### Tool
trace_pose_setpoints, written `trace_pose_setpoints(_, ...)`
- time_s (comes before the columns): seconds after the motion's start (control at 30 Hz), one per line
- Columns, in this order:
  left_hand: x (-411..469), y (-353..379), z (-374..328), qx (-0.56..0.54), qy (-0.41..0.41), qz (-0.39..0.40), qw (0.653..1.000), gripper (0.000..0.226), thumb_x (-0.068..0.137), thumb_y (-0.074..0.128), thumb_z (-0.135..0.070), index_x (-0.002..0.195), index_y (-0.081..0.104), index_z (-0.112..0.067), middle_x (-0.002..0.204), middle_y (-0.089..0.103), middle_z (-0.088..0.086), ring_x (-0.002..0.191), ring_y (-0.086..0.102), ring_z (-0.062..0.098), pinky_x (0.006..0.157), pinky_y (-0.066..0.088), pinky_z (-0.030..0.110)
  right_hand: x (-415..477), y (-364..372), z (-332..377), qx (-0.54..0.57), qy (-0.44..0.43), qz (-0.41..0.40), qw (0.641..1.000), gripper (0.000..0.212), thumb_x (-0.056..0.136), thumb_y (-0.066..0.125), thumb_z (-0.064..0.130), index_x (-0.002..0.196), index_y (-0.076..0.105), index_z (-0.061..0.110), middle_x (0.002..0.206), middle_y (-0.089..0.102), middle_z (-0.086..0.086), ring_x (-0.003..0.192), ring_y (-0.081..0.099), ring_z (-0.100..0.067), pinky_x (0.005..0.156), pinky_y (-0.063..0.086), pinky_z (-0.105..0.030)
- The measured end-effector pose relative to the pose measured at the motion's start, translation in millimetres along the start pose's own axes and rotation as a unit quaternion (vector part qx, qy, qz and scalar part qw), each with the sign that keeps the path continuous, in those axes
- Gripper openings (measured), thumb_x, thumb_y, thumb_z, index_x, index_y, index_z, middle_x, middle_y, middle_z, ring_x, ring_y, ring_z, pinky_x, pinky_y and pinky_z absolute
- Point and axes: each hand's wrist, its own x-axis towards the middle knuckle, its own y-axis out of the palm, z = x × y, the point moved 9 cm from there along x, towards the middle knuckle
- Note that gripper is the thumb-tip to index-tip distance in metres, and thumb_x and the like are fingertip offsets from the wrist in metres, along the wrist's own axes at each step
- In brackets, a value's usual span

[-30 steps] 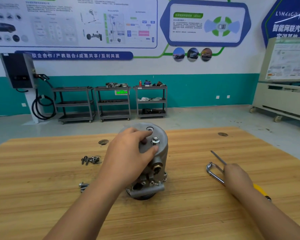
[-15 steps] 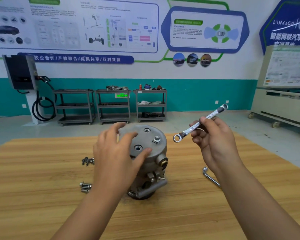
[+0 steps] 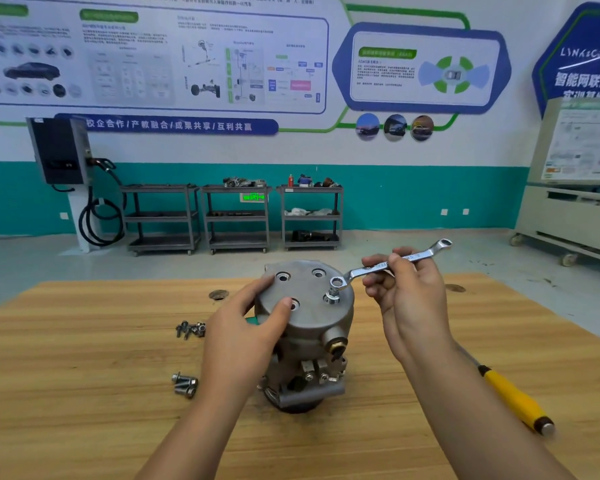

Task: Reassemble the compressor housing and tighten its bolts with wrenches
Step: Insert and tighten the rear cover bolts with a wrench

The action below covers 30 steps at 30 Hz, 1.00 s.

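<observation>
Now the grey cast-metal compressor housing (image 3: pixel 305 327) stands upright near the middle of the pale wooden table (image 3: pixel 84 393), nearer the far edge than the near one and well apart from both side edges. The left hand (image 3: pixel 243 337) grips the left rim of its round cap, with the fingers wrapped behind and the thumb lying on the top face beside an open hole. The right hand (image 3: pixel 406 296) pinches the silver double-ended ring wrench (image 3: pixel 362 270) by its shaft, tilted. Its lower ring hangs right over the washered steel bolt (image 3: pixel 332 296) that stands in the cap; from here I cannot tell whether the ring touches the bolt head.

Two small heaps of loose steel bolts lie left of the housing, one farther back (image 3: pixel 191 330) and one closer (image 3: pixel 185 385), each with wood all round it. A yellow-handled tool (image 3: pixel 513 398) lies flat on the right, just beside the right forearm and well in from the table's right edge.
</observation>
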Motion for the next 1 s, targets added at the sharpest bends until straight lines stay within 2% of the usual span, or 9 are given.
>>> trace_pose_setpoints(0.2,-5,-2,0,-0.039,0.012,-0.016,0.999,0.019,0.076,0.069,-0.031,0.091,0.069,-0.043,0.106,0.063,-0.024,0.099,0.047,-0.027,0.081,0.039,-0.001,-3,3,-9,-0.016,0.002,0.012,1.000,0.015,0.097,0.037,0.003,0.089,0.043,0.014,0.061,0.068,-0.004,0.044,0.055,-0.010,0.041,0.044,-0.019)
trace_pose_setpoints(0.3,-7,-1,0,-0.047,0.012,-0.020,0.999,0.018,0.077,0.070,-0.030,0.091,0.072,-0.042,0.116,0.066,-0.012,0.108,0.052,-0.015,0.092,0.043,0.014,-1,2,-8,-0.040,-0.007,0.002,0.999,0.015,0.097,0.037,0.002,0.088,0.042,0.014,0.060,0.067,-0.003,0.044,0.056,-0.011,0.041,0.044,-0.019)
trace_pose_setpoints(0.37,-7,1,1,-0.049,0.012,-0.018,0.999,0.017,0.077,0.070,-0.030,0.091,0.072,-0.040,0.119,0.066,-0.009,0.111,0.053,-0.011,0.093,0.043,0.013,1,1,-8,-0.063,-0.003,-0.007,0.998,0.016,0.096,0.036,0.002,0.087,0.042,0.014,0.059,0.067,-0.002,0.044,0.056,-0.010,0.040,0.042,-0.019)
trace_pose_setpoints(0.53,-1,4,-3,-0.025,0.011,0.004,1.000,0.017,0.080,0.069,-0.027,0.089,0.069,-0.041,0.107,0.065,-0.021,0.104,0.056,-0.010,0.093,0.046,0.022,3,-3,-8,-0.108,0.010,-0.016,0.994,0.017,0.094,0.036,0.001,0.087,0.041,0.015,0.057,0.067,-0.001,0.042,0.052,-0.008,0.040,0.040,-0.019)
trace_pose_setpoints(0.63,6,8,-8,0.030,-0.003,0.046,0.998,0.013,0.083,0.066,-0.027,0.091,0.067,-0.037,0.093,0.066,-0.019,0.086,0.064,0.004,0.075,0.056,0.038,5,-4,-8,-0.129,0.032,-0.014,0.991,0.016,0.094,0.036,0.002,0.086,0.042,0.014,0.060,0.066,-0.003,0.041,0.050,-0.008,0.039,0.039,-0.020)
trace_pose_setpoints(0.7,14,14,-17,0.115,0.008,0.080,0.990,0.016,0.084,0.060,-0.027,0.097,0.060,-0.036,0.081,0.065,-0.010,0.054,0.059,0.002,0.050,0.053,0.030,6,-4,-8,-0.158,0.034,-0.012,0.987,0.015,0.093,0.037,0.003,0.085,0.043,0.015,0.060,0.067,-0.001,0.040,0.047,-0.008,0.040,0.038,-0.021)
trace_pose_setpoints(0.77,23,23,-27,0.221,0.033,0.103,0.969,0.032,0.086,0.053,-0.028,0.116,0.053,-0.039,0.085,0.062,-0.003,0.047,0.053,0.005,0.038,0.036,0.024,4,-3,-10,-0.182,0.037,-0.001,0.983,0.016,0.093,0.039,0.004,0.085,0.044,0.016,0.060,0.068,0.002,0.042,0.046,-0.007,0.045,0.039,-0.023)
trace_pose_setpoints(0.9,26,33,-34,0.343,0.081,0.109,0.929,0.047,0.093,0.034,-0.036,0.140,0.038,-0.037,0.124,0.057,0.004,0.100,0.058,0.023,0.071,0.043,0.030,1,-9,-22,-0.170,0.067,0.013,0.983,0.014,0.095,0.044,0.009,0.085,0.048,0.018,0.065,0.070,0.001,0.047,0.045,-0.007,0.057,0.039,-0.026)
trace_pose_setpoints(1.0,20,35,-30,0.405,0.107,0.100,0.903,0.052,0.094,0.021,-0.050,0.143,0.033,-0.038,0.134,0.049,0.001,0.114,0.053,0.024,0.072,0.036,0.030,5,-12,-25,-0.187,0.075,0.016,0.979,0.009,0.095,0.049,0.016,0.089,0.054,0.020,0.080,0.070,-0.003,0.054,0.050,-0.007,0.062,0.039,-0.027)
